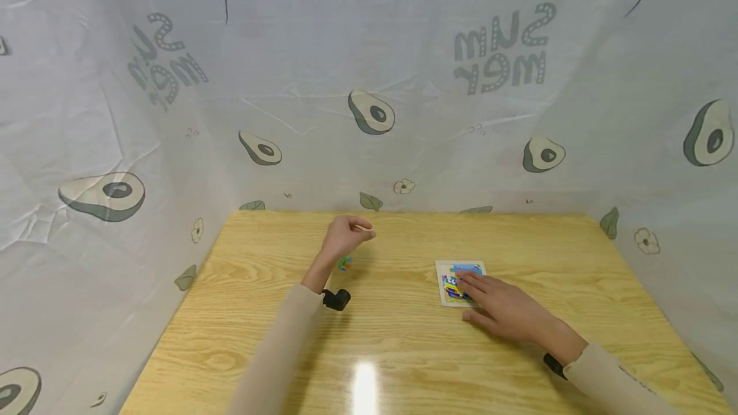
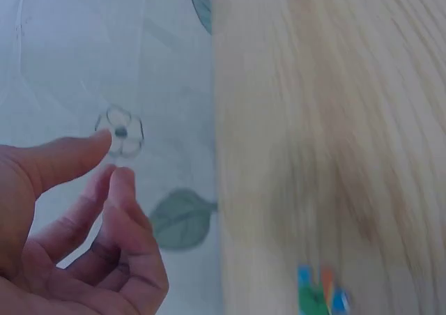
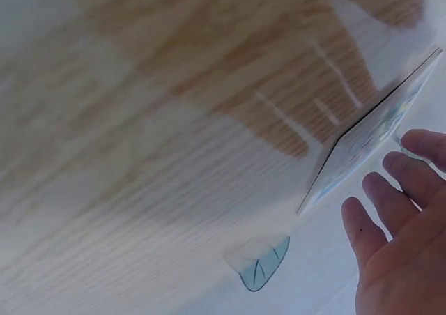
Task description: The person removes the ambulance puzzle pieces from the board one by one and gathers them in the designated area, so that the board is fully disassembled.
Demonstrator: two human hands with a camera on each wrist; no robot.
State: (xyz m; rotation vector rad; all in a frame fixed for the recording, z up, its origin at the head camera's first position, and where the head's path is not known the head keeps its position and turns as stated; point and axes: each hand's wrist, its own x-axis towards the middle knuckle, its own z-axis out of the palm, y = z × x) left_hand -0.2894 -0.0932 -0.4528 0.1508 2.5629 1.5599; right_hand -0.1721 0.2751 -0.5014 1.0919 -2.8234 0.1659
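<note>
A small square jigsaw puzzle point(image 1: 446, 266) with a pale frame and a colourful picture lies on the table, partly hidden by my right hand point(image 1: 507, 309). That hand stretches over the puzzle's right side with its fingers extended; in the right wrist view its fingertips are near the thin puzzle board point(image 3: 369, 134). My left hand point(image 1: 344, 235) hovers above the table's far middle, fingers loosely bent, with a gap between thumb and fingertips and nothing visible in it. Below its wrist lie a few small green, blue and orange puzzle pieces point(image 1: 344, 264), blurred in the left wrist view.
The wooden table point(image 1: 392, 338) ends at a pale curtain point(image 1: 323, 69) printed with avocados, leaves and flowers, which also hangs along both sides. A black wrist camera point(image 1: 337, 300) sits on the left wrist.
</note>
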